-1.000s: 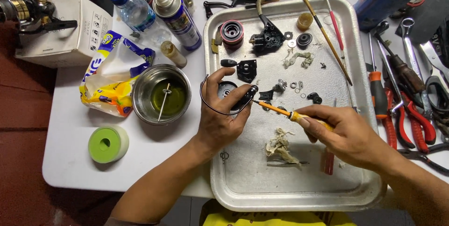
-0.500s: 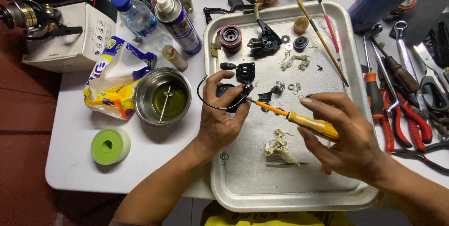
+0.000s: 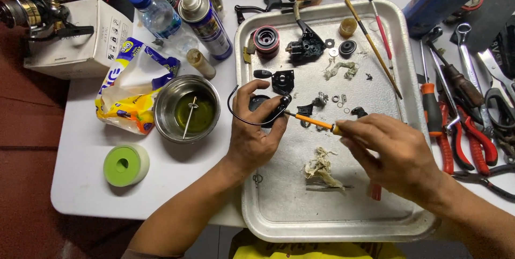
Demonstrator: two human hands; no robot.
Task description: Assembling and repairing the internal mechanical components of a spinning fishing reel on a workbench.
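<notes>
Two hands work over the metal tray at the centre of the frame. The left hand is curled narrowly round a small black reel part, thumb and fingers pinching it just above the tray floor; a thin black wire loop sticks out to its left. The right hand is closed on the handle of an orange screwdriver, whose tip meets the black part. The fingers hide most of the part, so its shape is hard to tell, and the right hand covers the screwdriver handle. A steel bowl with yellowish liquid stands on the tabletop left of the tray. At the right edge, pliers run out of view.
</notes>
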